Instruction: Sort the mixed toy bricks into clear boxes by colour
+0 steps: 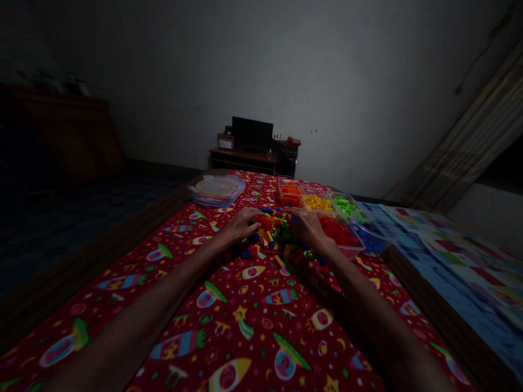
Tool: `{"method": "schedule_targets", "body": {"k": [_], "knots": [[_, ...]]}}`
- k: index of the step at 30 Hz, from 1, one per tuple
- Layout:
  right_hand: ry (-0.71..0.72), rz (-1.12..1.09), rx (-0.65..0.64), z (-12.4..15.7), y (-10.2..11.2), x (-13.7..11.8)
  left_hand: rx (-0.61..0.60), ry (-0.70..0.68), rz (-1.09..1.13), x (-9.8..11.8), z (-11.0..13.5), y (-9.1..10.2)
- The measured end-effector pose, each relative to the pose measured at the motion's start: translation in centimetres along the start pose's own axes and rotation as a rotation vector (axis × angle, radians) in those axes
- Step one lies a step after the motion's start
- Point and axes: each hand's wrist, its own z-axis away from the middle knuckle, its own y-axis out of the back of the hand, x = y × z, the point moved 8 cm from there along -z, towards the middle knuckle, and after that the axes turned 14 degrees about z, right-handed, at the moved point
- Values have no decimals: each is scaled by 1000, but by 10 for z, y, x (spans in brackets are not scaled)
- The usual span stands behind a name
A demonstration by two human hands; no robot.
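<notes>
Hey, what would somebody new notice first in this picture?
The heap of colourful plastic bricks catches the eye first, lying between the left hand and right hand on a red rocket-print cloth. Just beyond and to the right, clear plastic trays hold orange, yellow, green and red bricks.

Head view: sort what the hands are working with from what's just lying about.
Job: left hand, right hand, loose plastic bricks, clear tub of red bricks, tub of yellow bricks, tub of orange bricks.
Lying about: clear plastic box, black screen, wooden stand.
</notes>
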Motion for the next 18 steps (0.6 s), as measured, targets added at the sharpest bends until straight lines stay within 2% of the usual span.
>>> {"method": "schedule_targets", "body": {"k": [2, 5, 7, 10, 13, 15, 18], "knots": [[36, -27, -10, -2, 0, -14, -38, -59, -23, 6, -1, -6], [92, -8, -132, 0, -5, -34, -144, -127, -60, 12, 1, -19], [87, 55, -205, 4, -3, -38, -192, -154, -101, 14, 4, -23], [75, 146, -246, 14, 6, -35, -251, -202, -141, 20, 8, -27], [109, 188, -374, 26, 1, -39, -333, -241, -164, 29, 12, -35], [142, 180, -452, 32, -6, -45, -350, -240, -183, 35, 12, -38], [160, 114, -401, 33, -6, -47, -307, -216, -177, 38, 8, -32]]}}
